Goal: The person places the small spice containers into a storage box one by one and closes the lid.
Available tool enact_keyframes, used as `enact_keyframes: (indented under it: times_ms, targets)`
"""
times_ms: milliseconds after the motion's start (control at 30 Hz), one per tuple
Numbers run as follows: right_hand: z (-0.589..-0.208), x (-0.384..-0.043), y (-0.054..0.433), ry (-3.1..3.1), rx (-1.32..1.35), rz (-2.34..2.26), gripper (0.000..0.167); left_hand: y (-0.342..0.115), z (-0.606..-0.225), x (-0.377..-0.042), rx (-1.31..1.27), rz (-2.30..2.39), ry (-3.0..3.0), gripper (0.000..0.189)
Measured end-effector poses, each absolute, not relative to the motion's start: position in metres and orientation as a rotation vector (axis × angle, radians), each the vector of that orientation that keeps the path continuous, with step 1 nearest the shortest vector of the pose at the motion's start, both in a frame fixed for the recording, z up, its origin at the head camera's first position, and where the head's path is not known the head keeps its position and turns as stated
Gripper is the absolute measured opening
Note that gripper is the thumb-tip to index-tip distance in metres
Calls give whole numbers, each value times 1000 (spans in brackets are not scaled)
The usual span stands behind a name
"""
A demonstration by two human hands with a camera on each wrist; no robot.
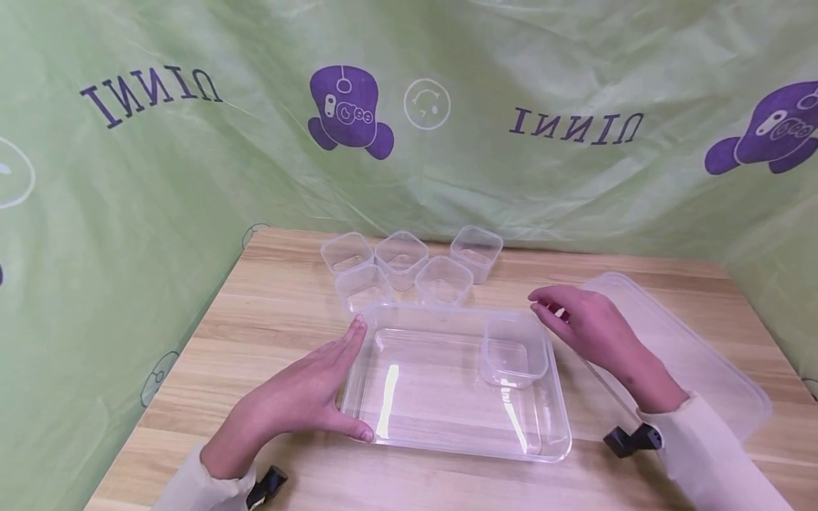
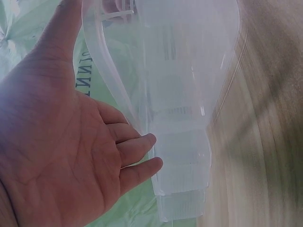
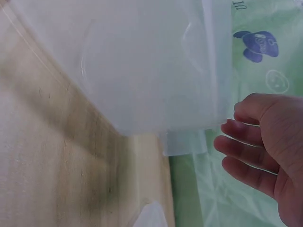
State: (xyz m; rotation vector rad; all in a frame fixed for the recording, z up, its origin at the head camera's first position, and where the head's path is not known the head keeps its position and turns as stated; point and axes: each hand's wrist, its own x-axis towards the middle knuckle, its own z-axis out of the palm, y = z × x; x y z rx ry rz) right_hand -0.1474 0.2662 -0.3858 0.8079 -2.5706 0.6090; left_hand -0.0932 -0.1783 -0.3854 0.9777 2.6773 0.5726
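A large clear plastic storage box (image 1: 473, 452) sits on the wooden table, its open top facing up. Inside, toward its far right corner, stands a small square plastic cup (image 1: 514, 380). My left hand (image 1: 300, 390) spreads along the box's left side, fingertips at the far left corner and thumb at the near rim. In the left wrist view, the straight fingers (image 2: 137, 150) lie against the box wall. Just beyond the box's far right corner hovers my right hand (image 1: 591, 326), its fingers loosely bent and nothing between them.
Several matching small cups (image 1: 401, 259) stand in a cluster behind the box. A flat translucent lid (image 1: 696, 355) lies on the table (image 1: 224, 341) at the right, partly under the right forearm. Green printed curtain (image 1: 255, 163) closes off the back and sides.
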Motion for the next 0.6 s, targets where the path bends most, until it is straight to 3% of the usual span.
enact_keyframes:
  times_ms: [600]
  targets:
    - [-407,-203,261,-2658,848,626,19,-179,-386,-94,1020,635,2657,143]
